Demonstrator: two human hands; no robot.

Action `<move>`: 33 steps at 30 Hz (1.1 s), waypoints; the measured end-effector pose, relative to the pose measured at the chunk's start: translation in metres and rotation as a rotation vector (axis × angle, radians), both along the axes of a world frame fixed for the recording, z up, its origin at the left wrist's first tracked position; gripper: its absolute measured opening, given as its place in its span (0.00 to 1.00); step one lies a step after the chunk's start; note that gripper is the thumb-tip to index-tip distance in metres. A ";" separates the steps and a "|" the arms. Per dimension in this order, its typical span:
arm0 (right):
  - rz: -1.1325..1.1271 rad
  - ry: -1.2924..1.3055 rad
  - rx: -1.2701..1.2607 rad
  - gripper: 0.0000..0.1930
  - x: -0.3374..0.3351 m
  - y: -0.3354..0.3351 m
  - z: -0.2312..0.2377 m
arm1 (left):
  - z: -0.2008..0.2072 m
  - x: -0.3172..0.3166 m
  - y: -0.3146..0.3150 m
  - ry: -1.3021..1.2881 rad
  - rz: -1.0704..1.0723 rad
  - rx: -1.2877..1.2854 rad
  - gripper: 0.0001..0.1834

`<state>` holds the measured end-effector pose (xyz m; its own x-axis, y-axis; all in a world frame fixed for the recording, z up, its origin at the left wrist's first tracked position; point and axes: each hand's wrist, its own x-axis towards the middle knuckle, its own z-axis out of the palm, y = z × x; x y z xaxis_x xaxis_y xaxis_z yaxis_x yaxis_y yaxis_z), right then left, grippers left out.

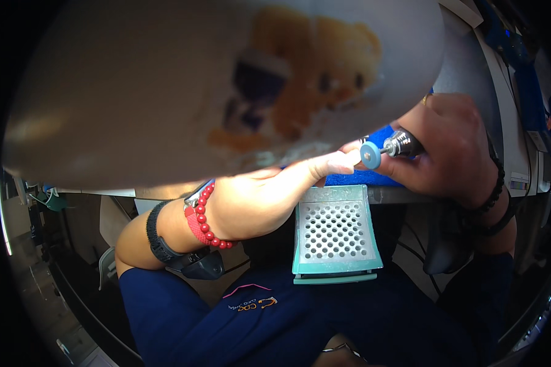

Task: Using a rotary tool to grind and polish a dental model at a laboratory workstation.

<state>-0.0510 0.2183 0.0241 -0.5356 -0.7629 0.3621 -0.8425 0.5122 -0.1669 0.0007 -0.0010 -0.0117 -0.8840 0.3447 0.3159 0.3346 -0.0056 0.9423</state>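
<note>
My right hand [450, 150] is closed round a rotary handpiece [401, 144] with a dark body and a metal nose. A small light-blue grinding wheel [370, 155] sits on its shank, close to the tip of my left thumb. My left hand [269, 199], with red beads at the wrist, reaches in from the left with its thumb pressed forward. The lamp cover hides most of its fingers, and whatever they pinch is too covered to make out.
A large pale cover with a bear picture [343, 67] fills the upper view and hides the bench behind it. Below my hands, a teal-framed perforated metal plate [335, 231] juts from the bench edge toward me. Blue material [361, 179] lies just beyond it.
</note>
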 end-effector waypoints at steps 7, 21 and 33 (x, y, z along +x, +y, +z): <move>-0.022 -0.024 0.042 0.15 0.002 0.000 0.002 | -0.001 0.001 0.000 0.008 0.007 0.005 0.05; -0.018 -0.043 0.054 0.15 0.002 0.002 0.002 | -0.004 0.001 -0.001 0.009 0.036 0.023 0.05; -0.056 -0.070 0.078 0.15 0.004 0.000 0.005 | 0.000 0.000 0.001 0.005 0.030 0.021 0.05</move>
<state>-0.0469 0.2184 0.0288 -0.6002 -0.7555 0.2628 -0.7998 0.5719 -0.1825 0.0012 -0.0005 -0.0114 -0.8923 0.3113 0.3270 0.3394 -0.0149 0.9405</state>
